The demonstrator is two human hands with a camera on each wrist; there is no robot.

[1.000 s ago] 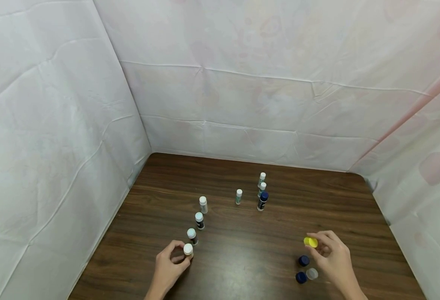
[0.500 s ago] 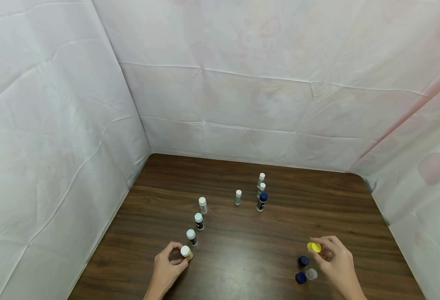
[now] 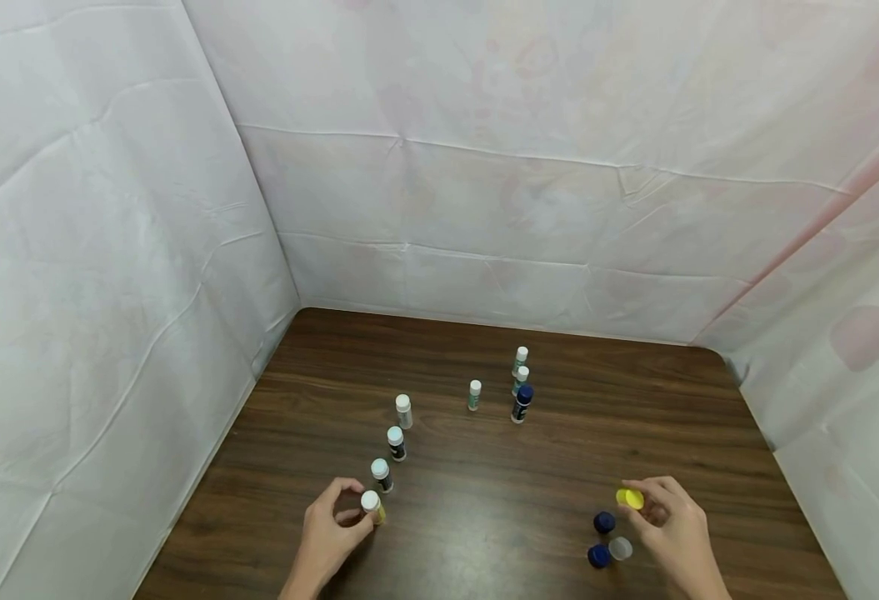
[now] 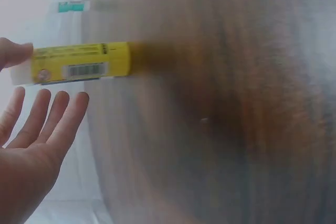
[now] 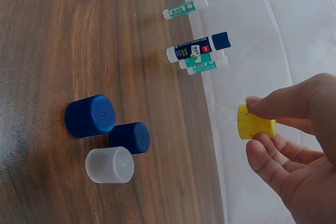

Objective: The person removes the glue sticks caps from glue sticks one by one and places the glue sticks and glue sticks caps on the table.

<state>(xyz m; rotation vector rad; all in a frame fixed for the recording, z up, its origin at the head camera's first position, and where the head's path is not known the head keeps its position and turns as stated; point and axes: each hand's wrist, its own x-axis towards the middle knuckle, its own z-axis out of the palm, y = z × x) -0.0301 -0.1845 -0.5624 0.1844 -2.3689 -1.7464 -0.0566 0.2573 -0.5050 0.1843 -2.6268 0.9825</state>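
A yellow glue stick (image 4: 81,61) with a white top stands upright on the table, nearest the front of a row. My left hand (image 3: 325,533) is around it, the thumb at the white top. In the left wrist view the other fingers (image 4: 65,121) are spread straight, a gap away from the stick. Over the right side of the table, my right hand (image 3: 675,525) pinches a yellow cap (image 5: 254,124) between thumb and fingertips. Below that hand lie two blue caps (image 5: 90,116) and a translucent cap (image 5: 110,165), grouped together.
Behind the yellow stick, three white-topped sticks (image 3: 397,443) continue the row. Farther back stand a glue stick with a dark blue cap (image 3: 522,404) and three small green-and-white sticks (image 3: 474,396). White cloth walls (image 3: 439,200) border the wooden table (image 3: 499,508).
The yellow glue stick has shifted slightly and now stands on the table, with my left fingers loosened from it. My right hand has moved slightly toward the front with the yellow cap.
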